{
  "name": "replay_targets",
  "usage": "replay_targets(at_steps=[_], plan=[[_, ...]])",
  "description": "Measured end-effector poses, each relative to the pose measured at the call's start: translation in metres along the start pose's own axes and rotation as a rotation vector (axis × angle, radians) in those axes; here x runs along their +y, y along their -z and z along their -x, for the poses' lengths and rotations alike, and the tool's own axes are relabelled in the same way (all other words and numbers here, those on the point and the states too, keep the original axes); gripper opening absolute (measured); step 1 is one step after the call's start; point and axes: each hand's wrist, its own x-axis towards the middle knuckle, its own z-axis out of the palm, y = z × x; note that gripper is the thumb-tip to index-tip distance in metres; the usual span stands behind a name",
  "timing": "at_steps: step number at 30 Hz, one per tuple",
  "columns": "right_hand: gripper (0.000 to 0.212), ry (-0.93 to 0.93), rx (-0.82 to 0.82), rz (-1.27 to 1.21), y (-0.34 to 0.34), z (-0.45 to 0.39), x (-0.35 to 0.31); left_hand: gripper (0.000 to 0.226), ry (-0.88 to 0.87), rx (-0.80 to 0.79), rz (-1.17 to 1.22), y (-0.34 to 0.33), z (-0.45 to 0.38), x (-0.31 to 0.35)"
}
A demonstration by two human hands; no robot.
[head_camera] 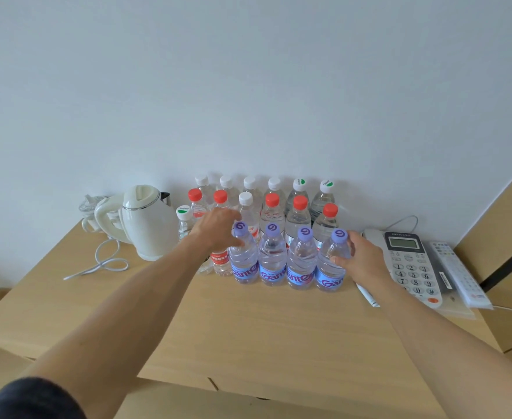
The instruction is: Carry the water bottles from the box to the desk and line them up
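Note:
Several water bottles stand in rows on the wooden desk (248, 328) against the wall. The front row holds purple-capped, blue-labelled bottles. My left hand (218, 229) grips the leftmost purple-capped bottle (242, 264) near its shoulder. My right hand (360, 258) grips the rightmost purple-capped bottle (331, 267) from its right side, thumb on the front. Between them stand two more purple-capped bottles (272, 261). Behind are red-capped bottles (298, 216) and white-capped bottles (250, 184) at the wall. The box is not plainly in view.
A cream electric kettle (145, 222) with a loose white cord (103, 264) stands left of the bottles. To the right lie a desk phone (412, 267), a remote control (460, 276) and a white pen (368, 294). Cardboard flaps (248, 397) show below the desk's front edge.

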Motion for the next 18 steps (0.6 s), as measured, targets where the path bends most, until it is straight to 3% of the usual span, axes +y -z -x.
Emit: replay_targets(at_steps=[5, 9, 13, 18], plan=[[0.046, 0.006, 0.005, 0.003, -0.001, 0.001, 0.001, 0.035, 0.072, 0.008, -0.219, 0.001, 0.007, -0.023], [0.045, 0.014, 0.004, 0.017, 0.0, 0.001, 0.001, 0.027, 0.13, 0.002, -0.056, -0.01, 0.008, -0.026], [0.046, 0.011, 0.004, 0.013, 0.0, 0.001, 0.001, 0.015, 0.117, -0.007, -0.065, -0.013, 0.004, -0.029], [0.047, 0.003, -0.002, -0.004, -0.001, 0.0, 0.004, 0.02, 0.098, -0.031, -0.094, -0.013, 0.003, -0.032]])
